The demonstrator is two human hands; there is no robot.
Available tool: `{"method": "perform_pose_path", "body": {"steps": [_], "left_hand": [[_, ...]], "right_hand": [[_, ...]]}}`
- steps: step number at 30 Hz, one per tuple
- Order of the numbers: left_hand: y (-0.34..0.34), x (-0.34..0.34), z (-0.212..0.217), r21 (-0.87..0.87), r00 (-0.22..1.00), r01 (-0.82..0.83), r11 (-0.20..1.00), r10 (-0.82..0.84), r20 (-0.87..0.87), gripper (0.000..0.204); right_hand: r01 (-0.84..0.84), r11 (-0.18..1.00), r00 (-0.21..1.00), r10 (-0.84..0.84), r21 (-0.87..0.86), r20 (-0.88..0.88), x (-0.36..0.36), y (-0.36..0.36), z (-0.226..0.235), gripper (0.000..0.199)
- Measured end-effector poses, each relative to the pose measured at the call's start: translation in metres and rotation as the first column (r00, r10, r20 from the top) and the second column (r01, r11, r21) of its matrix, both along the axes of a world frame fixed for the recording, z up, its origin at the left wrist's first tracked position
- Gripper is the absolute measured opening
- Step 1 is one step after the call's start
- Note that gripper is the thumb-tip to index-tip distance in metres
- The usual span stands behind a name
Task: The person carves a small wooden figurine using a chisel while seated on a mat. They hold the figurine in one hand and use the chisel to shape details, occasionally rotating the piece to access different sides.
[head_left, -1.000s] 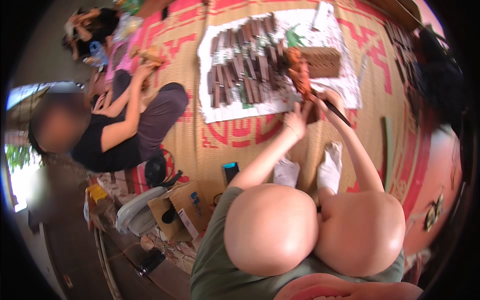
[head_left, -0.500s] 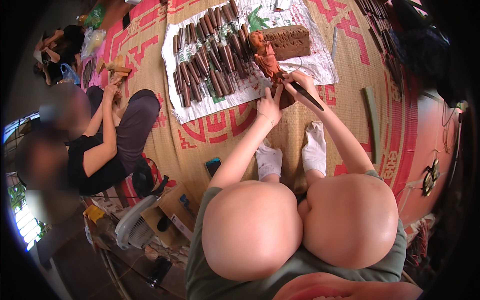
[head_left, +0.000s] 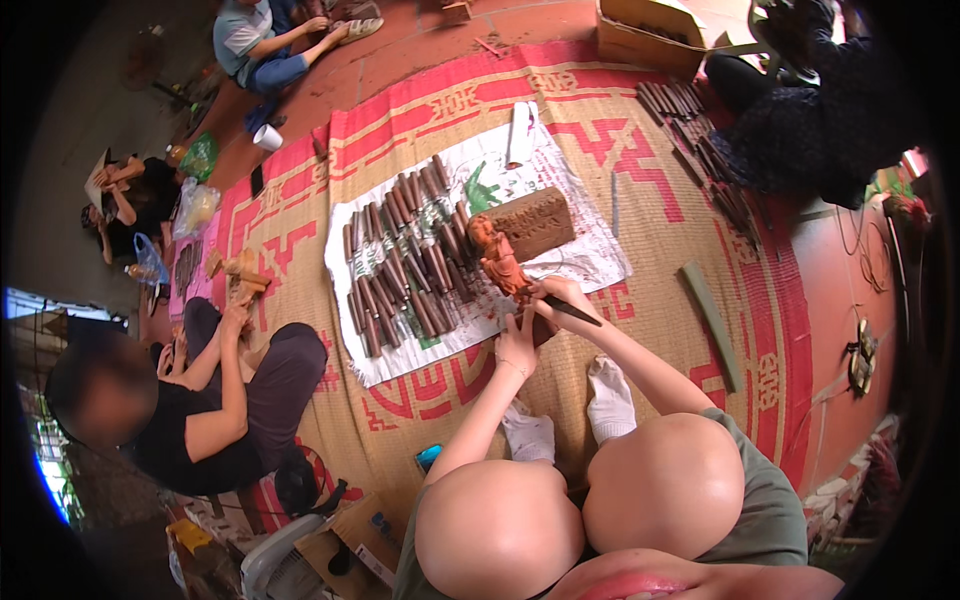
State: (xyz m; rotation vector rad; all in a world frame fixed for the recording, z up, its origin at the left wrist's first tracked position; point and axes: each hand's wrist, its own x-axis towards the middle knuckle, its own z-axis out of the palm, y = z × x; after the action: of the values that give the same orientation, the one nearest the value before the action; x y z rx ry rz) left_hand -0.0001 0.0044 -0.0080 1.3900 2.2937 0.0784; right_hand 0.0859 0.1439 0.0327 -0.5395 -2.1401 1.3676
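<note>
I sit on a woven mat (head_left: 650, 215) with my knees drawn up. A reddish-brown carved wooden figure (head_left: 497, 257) stands on the mat in front of my feet. My left hand (head_left: 517, 345) grips the figure's lower part. My right hand (head_left: 560, 298) is closed on a thin dark carving tool (head_left: 572, 311), its tip against the figure. A brown rectangular wooden block (head_left: 532, 222) lies just behind the figure on a white sheet (head_left: 590, 255).
Several dark carving chisels (head_left: 405, 255) lie in rows on the white sheet. A person in black (head_left: 215, 400) sits at my left working wood. More people sit at the far left and top. A cardboard box (head_left: 645, 35), a green strip (head_left: 712, 325) and a fan (head_left: 280, 560) lie around.
The view has shifted so the mat and sheet appear more fully. My hands stay on the figure and the tool, with only small movement.
</note>
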Motion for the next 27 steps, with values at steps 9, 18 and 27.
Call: {"method": "perform_pose_path", "body": {"steps": [9,18,27], "left_hand": [[0.003,0.001,-0.005,-0.011,1.000,0.014,1.000,-0.015,-0.013,0.091],[0.000,0.004,0.000,-0.012,0.999,0.018,1.000,-0.019,-0.035,0.092],[-0.002,-0.002,-0.006,-0.005,0.999,0.005,1.000,-0.006,-0.037,0.095]], "right_hand": [[-0.001,1.000,1.000,0.001,-0.021,-0.012,0.015,0.000,0.000,0.012],[0.032,0.985,0.997,-0.020,-0.168,0.071,0.019,-0.004,-0.016,0.012],[-0.070,0.997,0.996,0.069,0.015,0.052,0.010,0.000,-0.023,0.012]]}}
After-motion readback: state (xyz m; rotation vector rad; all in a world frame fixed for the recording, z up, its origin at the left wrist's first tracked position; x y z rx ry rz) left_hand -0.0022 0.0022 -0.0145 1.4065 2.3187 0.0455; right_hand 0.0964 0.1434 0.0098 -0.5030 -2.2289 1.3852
